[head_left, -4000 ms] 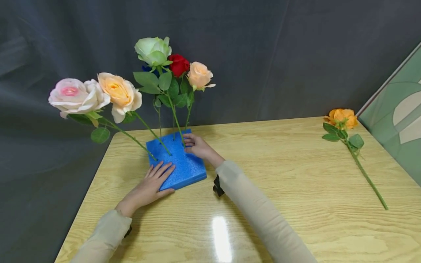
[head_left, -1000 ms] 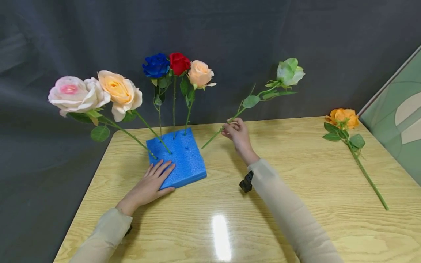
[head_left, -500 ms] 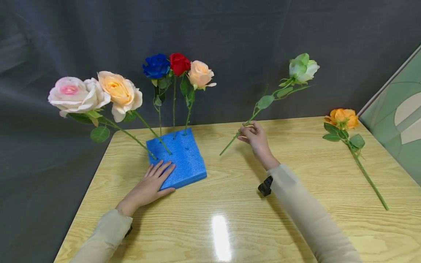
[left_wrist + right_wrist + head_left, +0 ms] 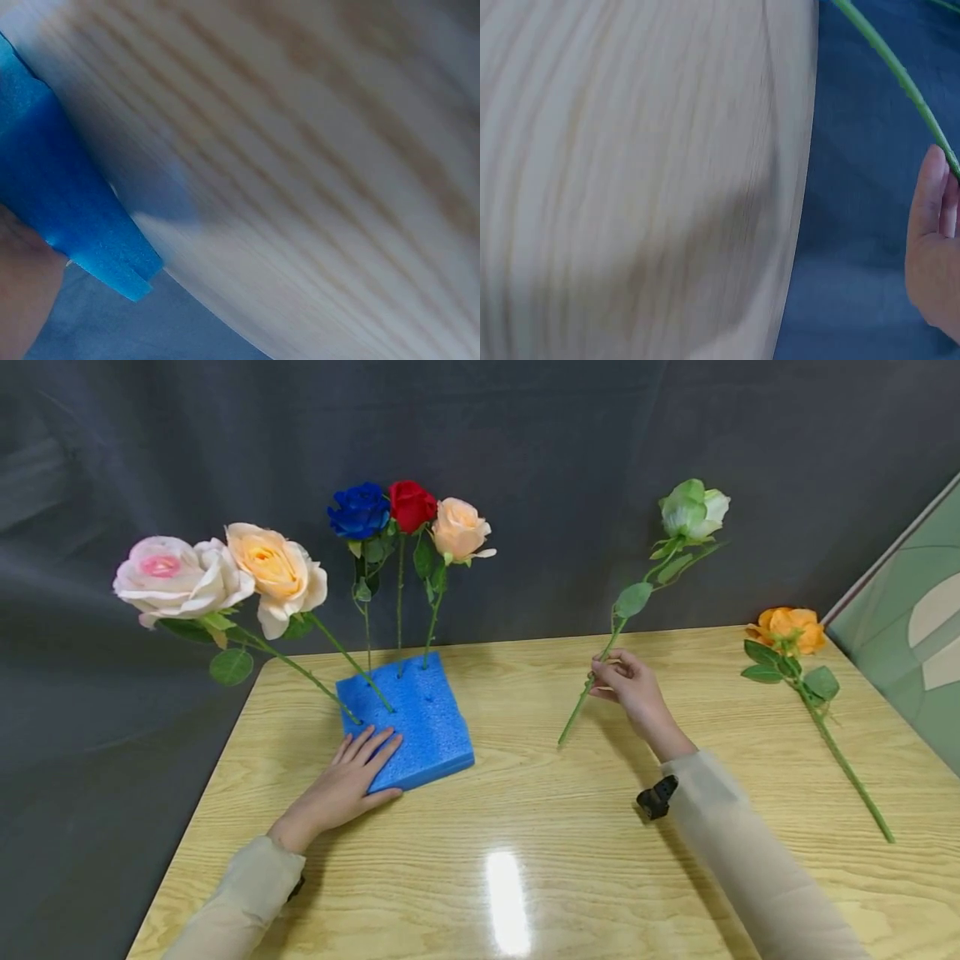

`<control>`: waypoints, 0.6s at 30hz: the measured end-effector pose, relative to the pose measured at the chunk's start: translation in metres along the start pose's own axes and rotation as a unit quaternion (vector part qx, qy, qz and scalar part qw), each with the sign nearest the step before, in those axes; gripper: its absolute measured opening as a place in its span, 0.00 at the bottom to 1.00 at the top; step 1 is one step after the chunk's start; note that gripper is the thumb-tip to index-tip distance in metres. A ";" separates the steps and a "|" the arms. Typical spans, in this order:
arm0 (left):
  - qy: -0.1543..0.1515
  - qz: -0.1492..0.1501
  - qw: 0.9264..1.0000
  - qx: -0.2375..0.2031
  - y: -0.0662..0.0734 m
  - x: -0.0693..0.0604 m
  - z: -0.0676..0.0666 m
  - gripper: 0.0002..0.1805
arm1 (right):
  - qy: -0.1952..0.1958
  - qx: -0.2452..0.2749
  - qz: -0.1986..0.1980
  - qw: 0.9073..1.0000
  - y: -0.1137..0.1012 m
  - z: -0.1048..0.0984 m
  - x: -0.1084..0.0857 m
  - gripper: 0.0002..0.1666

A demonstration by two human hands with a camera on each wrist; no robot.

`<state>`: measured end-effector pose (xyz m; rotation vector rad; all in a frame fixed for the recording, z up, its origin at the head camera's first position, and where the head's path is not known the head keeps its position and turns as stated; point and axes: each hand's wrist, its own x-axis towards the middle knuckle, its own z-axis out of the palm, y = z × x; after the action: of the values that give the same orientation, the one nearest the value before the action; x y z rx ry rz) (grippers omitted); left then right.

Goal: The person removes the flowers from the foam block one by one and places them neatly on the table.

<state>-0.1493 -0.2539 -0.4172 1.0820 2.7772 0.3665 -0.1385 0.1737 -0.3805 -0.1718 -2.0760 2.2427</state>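
My left hand (image 4: 337,789) lies with spread fingers on the near left corner of a blue foam block (image 4: 427,727). Five roses stand in the foam: pink-white (image 4: 176,578), peach-yellow (image 4: 273,575), blue (image 4: 360,512), red (image 4: 412,507) and pale peach (image 4: 459,529). Right of the block, my right hand (image 4: 637,693) pinches the stem of a green-white rose (image 4: 692,512), its bloom up and its lower stem end above the table. In the right wrist view the fingers (image 4: 930,195) touch that green stem (image 4: 900,75); the left wrist view shows the foam's edge (image 4: 67,187).
An orange rose (image 4: 787,629) lies on the wooden table (image 4: 525,827) at the far right, its stem pointing toward the near side. A dark curtain (image 4: 555,460) hangs behind the table, and a green patterned panel (image 4: 930,602) stands at the right edge.
The green-white rose has come out of the foam and moved right in my right hand, its stem now more upright. My left hand has stayed on the block.
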 end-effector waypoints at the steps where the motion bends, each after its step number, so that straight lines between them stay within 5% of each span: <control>1: 0.000 0.000 1.000 -0.001 0.000 0.000 0.000 0.43 | 0.001 -0.001 0.000 1.000 0.000 -0.004 -0.001 0.04; 18: 0.004 0.001 1.000 0.007 -0.001 0.000 0.002 0.43 | 0.013 -0.053 0.010 0.998 -0.008 -0.072 -0.020 0.11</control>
<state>-0.1491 -0.2541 -0.4189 1.0895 2.7909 0.3522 -0.1091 0.2429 -0.3778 -0.2287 -2.1909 2.1296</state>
